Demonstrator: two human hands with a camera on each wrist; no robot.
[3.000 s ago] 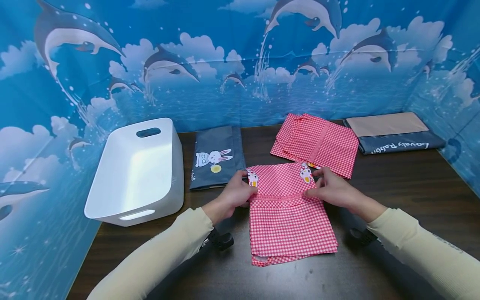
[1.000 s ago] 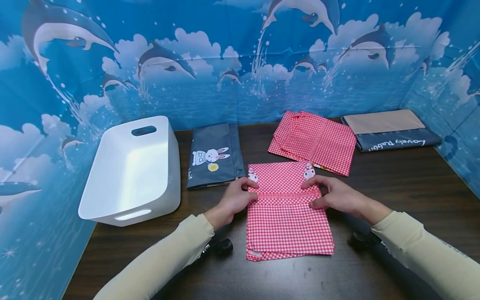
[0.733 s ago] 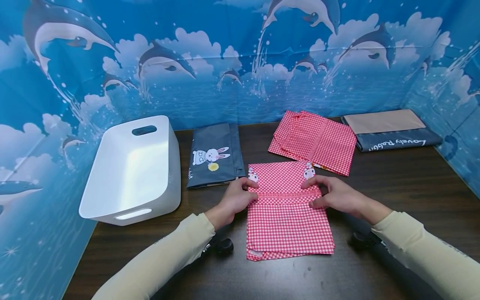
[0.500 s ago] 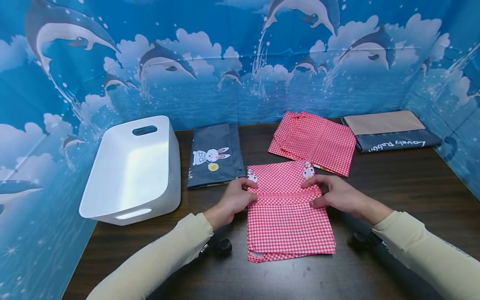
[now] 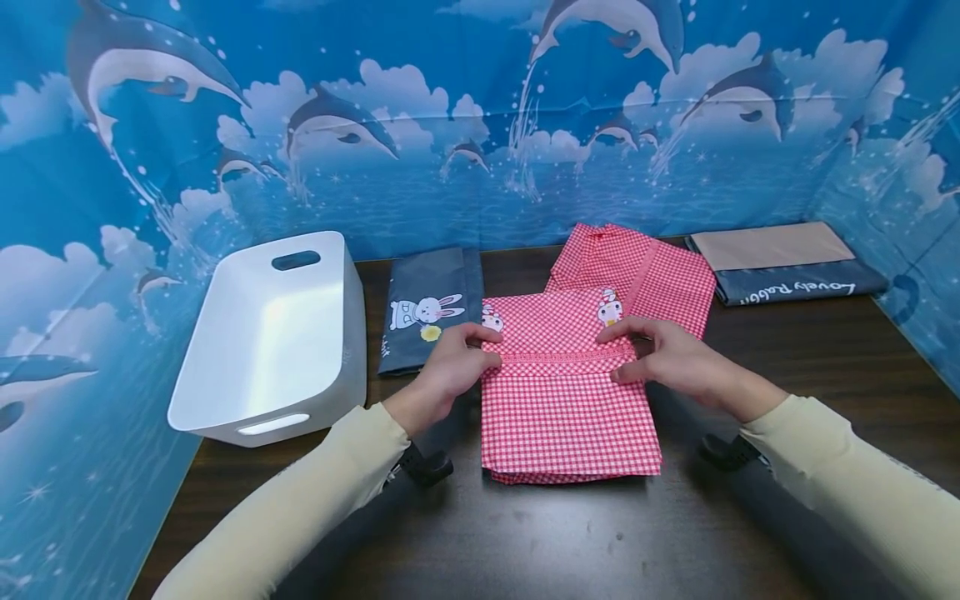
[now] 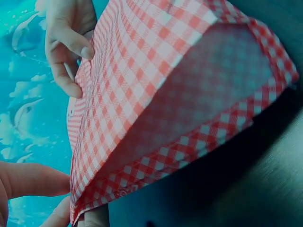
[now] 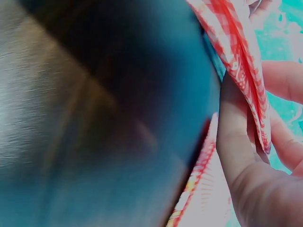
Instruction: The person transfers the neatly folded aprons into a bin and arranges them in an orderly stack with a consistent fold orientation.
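A folded red-and-white gingham cloth (image 5: 566,417) with rabbit prints at its far corners is held between both hands, its near edge raised over the table. My left hand (image 5: 448,371) pinches its left side, thumb on top and other fingers underneath. On the opposite side my right hand (image 5: 678,362) grips the right edge the same way; the right wrist view shows fingers (image 7: 236,132) behind the layers. Between the layers, a pale inside gapes open in the left wrist view. Partly covered by it in the head view lies a second gingham cloth (image 5: 667,279).
A white plastic bin (image 5: 352,350) stands at the left. Beside it lies a folded dark grey cloth (image 5: 423,283) with a rabbit print. At the far right is a folded beige-and-dark cloth (image 5: 780,250) with lettering. A dolphin-printed curtain (image 5: 420,183) backs the dark wood table (image 5: 555,542).
Both hands have lifted the gingham cloth and carried it slightly away from me, so it now overlaps the second gingham cloth more. Earlier its near edge lay lower on the table.
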